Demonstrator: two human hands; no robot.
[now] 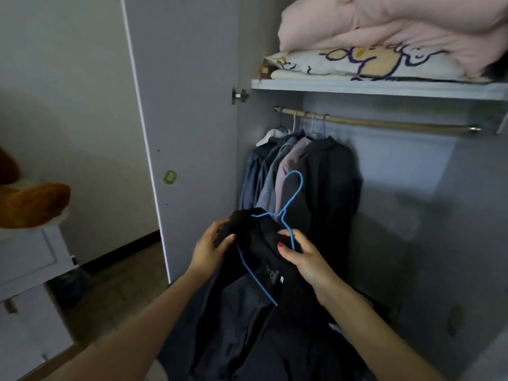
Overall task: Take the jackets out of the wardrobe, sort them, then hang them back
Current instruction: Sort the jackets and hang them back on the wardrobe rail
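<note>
Standing open, the wardrobe [384,89] holds four hung jackets [297,171]; before it a soft, limp dark jacket [261,270] droops. Left hand [210,246] pinches its collar; right hand [305,257] grips cloth and blue hanger [291,204], probably the firmest hold.

Pink quilt [398,23], plush toy [33,202]

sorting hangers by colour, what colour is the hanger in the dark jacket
Blue, a thin wire hanger, clearest in the head view.
</note>
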